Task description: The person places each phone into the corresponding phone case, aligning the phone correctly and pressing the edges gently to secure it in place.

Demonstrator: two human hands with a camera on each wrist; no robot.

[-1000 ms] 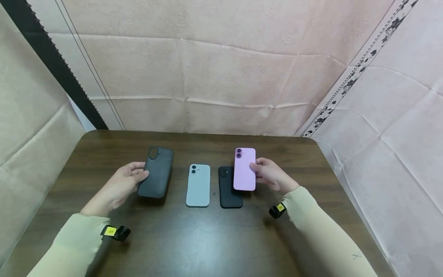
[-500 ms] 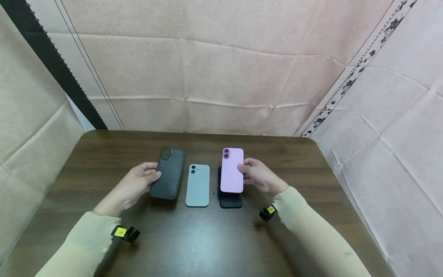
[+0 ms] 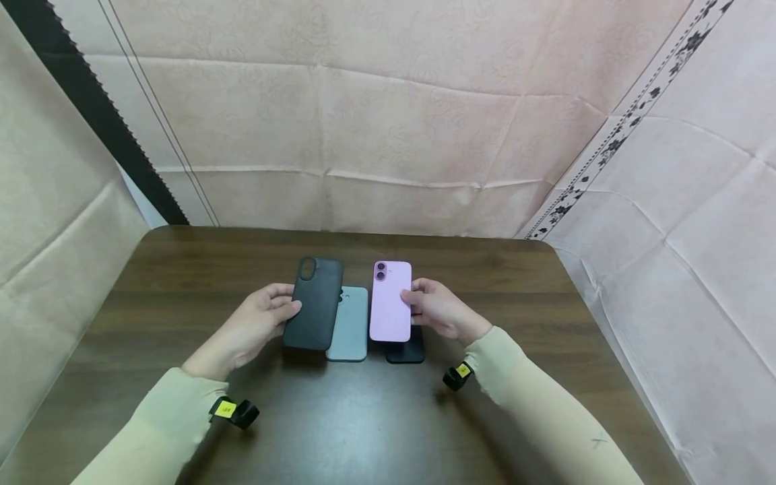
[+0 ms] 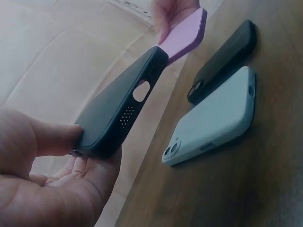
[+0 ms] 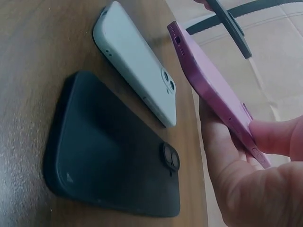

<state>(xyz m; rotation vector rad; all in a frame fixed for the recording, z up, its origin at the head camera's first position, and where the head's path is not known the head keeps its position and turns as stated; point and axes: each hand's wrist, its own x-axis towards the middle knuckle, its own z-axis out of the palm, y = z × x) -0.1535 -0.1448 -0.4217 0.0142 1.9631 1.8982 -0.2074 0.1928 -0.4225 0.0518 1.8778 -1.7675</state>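
Left hand (image 3: 251,330) grips an empty black phone case (image 3: 315,303); right hand (image 3: 439,311) pinches a pink phone (image 3: 390,301), both above the table (image 3: 364,417).

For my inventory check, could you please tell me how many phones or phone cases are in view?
4: a dark case in the left hand, a pink phone in the right hand, a pale grey-green phone and a black phone lying on the table.

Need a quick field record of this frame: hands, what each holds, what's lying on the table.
left hand: grips dark case, lifted off the table
right hand: grips pink phone, lifted, back facing up
on table: pale grey phone and black phone, both flat, camera side up
spacing: held items close together, not touching
backdrop: pink cloth
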